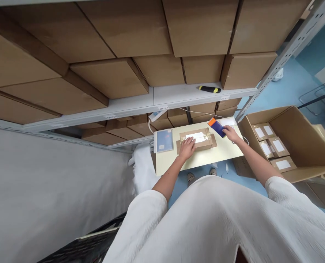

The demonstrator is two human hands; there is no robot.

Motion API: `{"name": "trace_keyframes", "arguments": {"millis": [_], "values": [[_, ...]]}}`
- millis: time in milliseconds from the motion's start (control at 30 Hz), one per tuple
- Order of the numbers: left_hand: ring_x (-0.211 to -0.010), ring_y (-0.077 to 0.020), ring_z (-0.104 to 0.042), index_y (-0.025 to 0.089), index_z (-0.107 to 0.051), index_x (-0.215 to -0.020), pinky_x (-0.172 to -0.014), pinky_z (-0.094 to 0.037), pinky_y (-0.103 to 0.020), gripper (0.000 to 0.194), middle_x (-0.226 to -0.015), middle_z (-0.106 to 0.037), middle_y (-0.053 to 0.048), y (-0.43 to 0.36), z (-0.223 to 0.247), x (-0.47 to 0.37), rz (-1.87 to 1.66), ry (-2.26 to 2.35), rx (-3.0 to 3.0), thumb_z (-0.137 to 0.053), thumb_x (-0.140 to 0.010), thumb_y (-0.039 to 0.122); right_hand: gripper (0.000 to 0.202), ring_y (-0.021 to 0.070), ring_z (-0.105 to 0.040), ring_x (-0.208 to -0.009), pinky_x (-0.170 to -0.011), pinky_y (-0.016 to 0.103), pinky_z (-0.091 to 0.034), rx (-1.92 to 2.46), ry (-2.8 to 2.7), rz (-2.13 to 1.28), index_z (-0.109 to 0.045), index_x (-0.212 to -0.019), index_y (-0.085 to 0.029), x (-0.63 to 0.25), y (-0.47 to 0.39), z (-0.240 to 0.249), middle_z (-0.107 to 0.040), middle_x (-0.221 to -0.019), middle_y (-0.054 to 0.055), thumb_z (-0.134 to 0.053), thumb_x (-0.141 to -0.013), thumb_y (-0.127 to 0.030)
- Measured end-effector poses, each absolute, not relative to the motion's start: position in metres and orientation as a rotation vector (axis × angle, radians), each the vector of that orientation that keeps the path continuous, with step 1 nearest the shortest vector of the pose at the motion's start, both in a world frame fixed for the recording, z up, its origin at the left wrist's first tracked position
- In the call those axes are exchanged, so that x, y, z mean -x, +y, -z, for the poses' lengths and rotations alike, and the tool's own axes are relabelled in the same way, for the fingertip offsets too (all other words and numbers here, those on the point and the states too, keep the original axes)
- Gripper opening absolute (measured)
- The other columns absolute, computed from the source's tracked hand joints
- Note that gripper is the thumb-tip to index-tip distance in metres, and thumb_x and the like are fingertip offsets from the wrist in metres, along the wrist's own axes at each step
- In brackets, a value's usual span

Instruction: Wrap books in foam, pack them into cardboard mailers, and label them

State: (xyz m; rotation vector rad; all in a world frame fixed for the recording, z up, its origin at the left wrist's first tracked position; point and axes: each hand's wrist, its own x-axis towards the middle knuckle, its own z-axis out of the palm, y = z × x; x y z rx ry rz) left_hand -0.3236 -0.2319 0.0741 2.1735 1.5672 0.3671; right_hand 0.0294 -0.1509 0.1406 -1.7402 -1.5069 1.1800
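A small cardboard box [204, 145] sealed with shiny tape lies on a pale yellow table [162, 166], with a white label [197, 136] on top. Near the box's left end, my left hand [188, 147] rests on its upper face, fingers lying over the tape and label edge. My right hand [230, 133] is closed on the lower end of a flat dark-blue and orange packet [216, 126], tilted above the table to the right of the box. Its exact kind is unclear. Flattened brown cardboard [214, 141] shows around the box. Partly behind my right hand is a white sheet [228, 121].
A blue folder-like item [164, 140] lies at the table's left. Metal shelving [140, 104] with large cartons stands ahead, a black-yellow utility knife [209, 89] on its ledge. At right, a large open carton [305, 153] holds several labelled boxes. White wrapping [144, 170] hangs left.
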Motion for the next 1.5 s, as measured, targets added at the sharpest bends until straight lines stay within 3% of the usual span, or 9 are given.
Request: {"name": "trace_keyframes", "arguments": {"millis": [200, 400, 533, 633, 733, 900, 1133, 1300, 1500], "values": [[-0.158, -0.0338, -0.051, 0.024, -0.071, -0.146, -0.135, -0.038, -0.053, 0.049, -0.165, -0.061, -0.014, -0.232, -0.068, 0.321, -0.501, 1.601, -2.1, -0.072, -0.097, 0.03, 0.024, 0.0251, -0.06, -0.096, -0.092, 0.038, -0.049, 1.355, -1.529, -1.456, -0.067, -0.092, -0.024, 0.049, -0.133, -0.156, -0.07, -0.095, 0.003, -0.063, -0.079, -0.044], [-0.15, -0.0356, -0.057, 0.023, -0.074, -0.137, -0.128, -0.048, -0.055, 0.044, -0.156, -0.064, -0.014, -0.232, -0.067, 0.325, -0.569, 1.578, -2.053, -0.075, -0.093, 0.027, 0.023, 0.0243, -0.059, -0.093, -0.089, 0.036, -0.051, 1.461, -1.628, -1.446, -0.061, -0.089, -0.026, 0.092, -0.127, -0.147, -0.066, -0.089, 0.001, -0.059, -0.081, -0.047], [-0.151, -0.0357, -0.056, 0.023, -0.074, -0.134, -0.128, -0.047, -0.055, 0.041, -0.155, -0.064, -0.015, -0.232, -0.069, 0.325, -0.57, 1.553, -2.054, -0.075, -0.094, 0.026, 0.037, 0.0251, -0.064, -0.098, -0.092, 0.038, -0.055, 1.527, -1.749, -1.362, -0.059, -0.1, -0.026, 0.091, -0.128, -0.147, -0.071, -0.101, 0.003, -0.065, -0.089, -0.061], [-0.151, -0.036, -0.056, 0.025, -0.074, -0.135, -0.128, -0.046, -0.057, 0.042, -0.155, -0.064, -0.014, -0.232, -0.072, 0.325, -0.583, 1.551, -2.05, -0.076, -0.093, 0.026, 0.054, 0.0258, -0.068, -0.1, -0.091, 0.038, -0.057, 1.515, -1.891, -1.32, -0.058, -0.109, -0.025, 0.085, -0.131, -0.153, -0.074, -0.108, 0.005, -0.08, -0.082, -0.066], [-0.15, -0.0357, -0.057, 0.025, -0.074, -0.136, -0.127, -0.048, -0.056, 0.043, -0.154, -0.064, -0.014, -0.232, -0.074, 0.326, -0.582, 1.534, -2.059, -0.076, -0.093, 0.026, 0.054, 0.0264, -0.07, -0.099, -0.087, 0.036, -0.057, 1.553, -2.05, -1.267, -0.061, -0.107, -0.025, 0.081, -0.13, -0.161, -0.076, -0.105, 0.005, -0.087, -0.078, -0.063], [-0.152, -0.0355, -0.054, 0.023, -0.073, -0.137, -0.129, -0.046, -0.055, 0.042, -0.156, -0.063, -0.015, -0.232, -0.076, 0.327, -0.547, 1.535, -2.075, -0.074, -0.095, 0.027, 0.043, 0.0268, -0.073, -0.102, -0.09, 0.035, -0.057, 1.596, -2.091, -1.226, -0.063, -0.113, -0.023, 0.083, -0.129, -0.167, -0.079, -0.113, 0.007, -0.082, -0.081, -0.046], [-0.152, -0.0356, -0.054, 0.023, -0.073, -0.136, -0.127, -0.047, -0.057, 0.041, -0.157, -0.063, -0.016, -0.232, -0.075, 0.326, -0.538, 1.541, -2.074, -0.074, -0.095, 0.027, 0.06, 0.0284, -0.071, -0.104, -0.09, 0.036, -0.056, 1.64, -2.096, -1.076, -0.059, -0.116, -0.025, 0.09, -0.134, -0.156, -0.076, -0.116, 0.007, -0.089, -0.074, -0.055], [-0.153, -0.0354, -0.054, 0.025, -0.074, -0.134, -0.128, -0.046, -0.057, 0.041, -0.156, -0.064, -0.014, -0.233, -0.078, 0.326, -0.55, 1.546, -2.036, -0.075, -0.093, 0.025, 0.057, 0.024, -0.07, -0.097, -0.086, 0.033, -0.056, 1.562, -2.038, -1.177, -0.054, -0.106, -0.026, 0.082, -0.129, -0.147, -0.074, -0.105, 0.001, -0.089, -0.067, -0.048], [-0.135, -0.0291, -0.069, 0.021, -0.077, -0.126, -0.12, -0.054, -0.048, 0.032, -0.14, -0.075, -0.014, -0.222, -0.093, 0.329, -0.858, 1.585, -1.664, -0.063, -0.097, 0.017, 0.061, 0.0236, -0.068, -0.093, -0.085, 0.034, -0.057, 1.459, -2.02, -1.295, -0.053, -0.099, -0.026, 0.065, -0.126, -0.147, -0.072, -0.099, 0.0, -0.094, -0.06, -0.048]]}}
